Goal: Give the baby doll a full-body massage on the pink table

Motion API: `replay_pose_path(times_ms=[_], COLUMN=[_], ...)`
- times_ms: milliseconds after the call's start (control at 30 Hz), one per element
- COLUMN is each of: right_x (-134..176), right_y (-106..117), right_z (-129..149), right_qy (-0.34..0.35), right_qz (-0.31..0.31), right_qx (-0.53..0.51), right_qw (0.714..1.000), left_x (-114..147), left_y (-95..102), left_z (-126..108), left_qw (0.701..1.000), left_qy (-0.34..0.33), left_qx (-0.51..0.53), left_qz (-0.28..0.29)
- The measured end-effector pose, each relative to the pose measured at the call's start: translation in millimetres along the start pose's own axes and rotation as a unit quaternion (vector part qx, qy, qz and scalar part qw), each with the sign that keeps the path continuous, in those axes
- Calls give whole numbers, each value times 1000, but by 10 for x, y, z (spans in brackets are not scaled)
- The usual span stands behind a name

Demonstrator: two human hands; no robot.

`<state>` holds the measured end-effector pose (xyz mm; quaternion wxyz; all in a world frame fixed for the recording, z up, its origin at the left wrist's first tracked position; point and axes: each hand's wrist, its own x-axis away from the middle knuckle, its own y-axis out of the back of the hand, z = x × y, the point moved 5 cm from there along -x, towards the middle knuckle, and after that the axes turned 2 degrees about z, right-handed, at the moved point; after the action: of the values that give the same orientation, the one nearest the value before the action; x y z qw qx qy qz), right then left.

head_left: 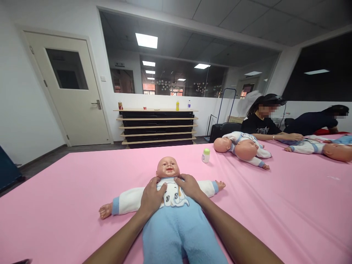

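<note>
A baby doll (178,223) lies on its back, head away from me, arms stretched out to both sides. It wears a white top with an elephant face (172,196) on the chest and light blue trousers. My left hand (153,194) grips the doll's shoulder on the left, thumb on the chest. Over the other shoulder, my right hand (189,186) is closed in the same way, its thumb near the collar. The fingertips of both hands are partly hidden at the doll's sides.
A pink cloth (82,176) covers the table. Beyond the doll stands a small white bottle with a green cap (205,156). Two more dolls (244,148) lie piled at the right, with another doll (335,151) farther over. Two people sit or lean at the far right side.
</note>
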<state>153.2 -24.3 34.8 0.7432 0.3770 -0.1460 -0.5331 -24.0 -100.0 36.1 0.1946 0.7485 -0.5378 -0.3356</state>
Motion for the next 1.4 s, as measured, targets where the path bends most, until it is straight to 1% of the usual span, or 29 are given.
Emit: replay_pose_path(times_ms=[133, 300, 400, 467, 533, 667, 867, 1200, 1400], right_x=[10, 21, 32, 38, 36, 23, 40, 36, 32], right_y=[9, 13, 30, 41, 41, 24, 26, 36, 25], right_z=[16, 21, 23, 15, -1, -12, 34, 54, 39], right_qy=[6, 13, 36, 54, 69, 104, 141, 117, 95], right_qz=[-11, -22, -51, -71, -82, -80, -61, -38, -72], right_qx=[-18, -27, -65, -102, -130, -163, -177, -148, -129], right_qw=[1000, 999, 996, 991, 986, 978, 972, 981, 984], left_x=[10, 12, 12, 22, 38, 55, 47, 42, 53], left_y=[16, 23, 44, 64, 75, 80, 87, 82, 92], left_z=[-30, -66, -65, -77, -98, -130, -138, -141, -152], left_qw=[1000, 999, 999, 997, 993, 990, 991, 992, 992], left_qy=[-2, -26, -41, -66, -95, -122, -113, -107, -107], left_qx=[-4, -21, -7, 10, 24, 52, 62, 53, 65], left_qz=[5, 8, -25, -50, -62, -50, -31, -30, -27])
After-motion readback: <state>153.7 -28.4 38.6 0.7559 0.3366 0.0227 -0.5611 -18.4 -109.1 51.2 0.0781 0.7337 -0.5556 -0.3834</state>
